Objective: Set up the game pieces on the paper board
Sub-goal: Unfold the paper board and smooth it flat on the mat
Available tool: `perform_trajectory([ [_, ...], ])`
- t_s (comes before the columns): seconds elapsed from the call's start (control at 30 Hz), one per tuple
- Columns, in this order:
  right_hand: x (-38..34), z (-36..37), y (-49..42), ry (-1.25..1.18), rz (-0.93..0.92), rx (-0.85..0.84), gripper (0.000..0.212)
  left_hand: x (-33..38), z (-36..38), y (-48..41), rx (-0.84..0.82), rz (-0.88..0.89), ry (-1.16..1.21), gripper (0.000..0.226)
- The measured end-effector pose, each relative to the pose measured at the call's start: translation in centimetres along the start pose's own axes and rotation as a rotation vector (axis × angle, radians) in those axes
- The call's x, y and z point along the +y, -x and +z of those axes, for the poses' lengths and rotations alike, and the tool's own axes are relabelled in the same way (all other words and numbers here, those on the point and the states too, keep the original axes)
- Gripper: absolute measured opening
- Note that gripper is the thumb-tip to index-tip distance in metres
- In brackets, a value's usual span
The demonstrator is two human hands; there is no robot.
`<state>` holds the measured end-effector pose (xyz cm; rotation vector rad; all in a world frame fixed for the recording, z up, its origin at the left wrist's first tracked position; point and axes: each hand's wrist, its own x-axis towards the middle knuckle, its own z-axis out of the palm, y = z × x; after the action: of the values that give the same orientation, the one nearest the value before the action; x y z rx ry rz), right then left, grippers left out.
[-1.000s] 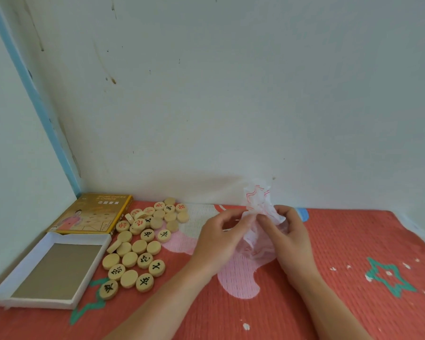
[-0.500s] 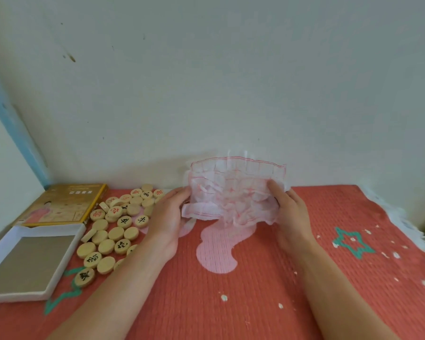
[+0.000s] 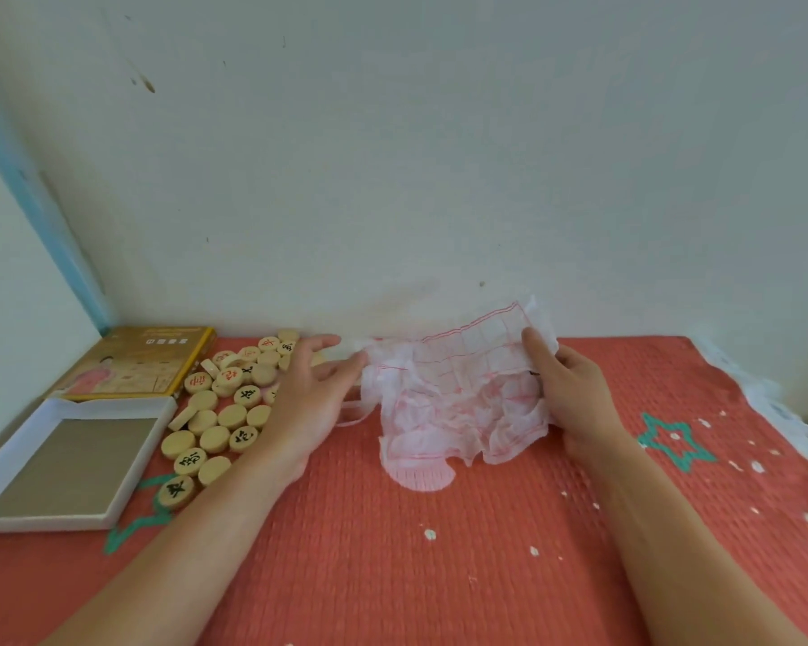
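Head view: the crumpled paper board (image 3: 458,394) sits centre frame, half unfolded, its lower edge down on the red mat (image 3: 393,552). The right hand (image 3: 574,394) pinches its right edge, thumb in front, fingers behind. The left hand (image 3: 309,403) is spread and relaxed, thumb tip at the paper's left edge, gripping nothing I can see. Xiangqi pieces (image 3: 220,412) lie heaped at centre left, beside the white box tray (image 3: 66,459). Unfolding looks like the step; next, the left hand needs a hold to pull the sheet flat.

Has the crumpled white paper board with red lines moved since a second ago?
Yes. The crumpled white paper board opened wider, spreading rightward past the pink mat patch.
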<state>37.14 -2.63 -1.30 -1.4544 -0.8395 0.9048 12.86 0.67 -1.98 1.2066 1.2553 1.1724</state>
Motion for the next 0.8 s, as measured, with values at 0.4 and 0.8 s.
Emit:
perform_trajectory([
  [0.4,-0.1,-1.4,0.5,-0.005,0.056,-0.185,0.03,-0.1,-0.2,1.2,-0.121,0.084,-0.178,0.035],
  [0.8,0.4,-2.3,-0.1,0.074,-0.017,-0.026,0.032,-0.2,-3.0,0.3,-0.138,0.071,-0.366,0.071],
])
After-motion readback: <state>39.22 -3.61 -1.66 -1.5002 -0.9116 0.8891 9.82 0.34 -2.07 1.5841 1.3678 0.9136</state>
